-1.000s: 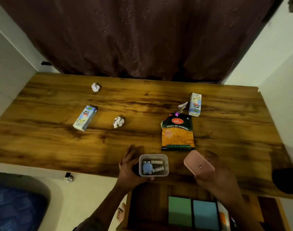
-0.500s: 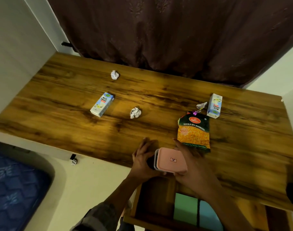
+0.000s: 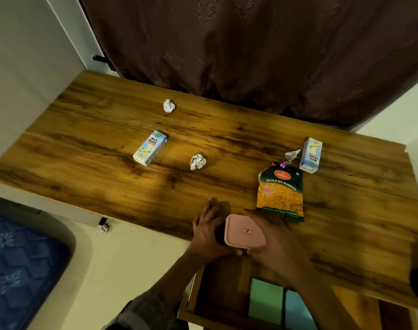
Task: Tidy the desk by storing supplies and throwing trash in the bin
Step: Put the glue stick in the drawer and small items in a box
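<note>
A small box with a pink lid [image 3: 245, 231] sits at the near edge of the wooden desk [image 3: 108, 182]. My left hand [image 3: 206, 231] grips its left side. My right hand [image 3: 278, 244] lies over its right side, with the thumb at the front edge of the lid. On the desk lie two milkshake cartons [image 3: 150, 148] [image 3: 310, 155], two crumpled paper balls [image 3: 169, 106] [image 3: 197, 161], an orange and green snack packet [image 3: 281, 192] and a small wrapper [image 3: 291, 155].
Below the box an open drawer [image 3: 217, 291] holds a green pad [image 3: 265, 298] and a blue pad [image 3: 298, 313]. A small crumpled scrap [image 3: 105, 227] lies on the floor under the desk's left edge. A blue mattress [image 3: 17, 270] is at lower left; a dark curtain [image 3: 250, 48] hangs behind.
A second ago the box stood uncovered and my right hand held the pink lid beside it. The lid now sits on the box under both hands. The view has shifted left.
</note>
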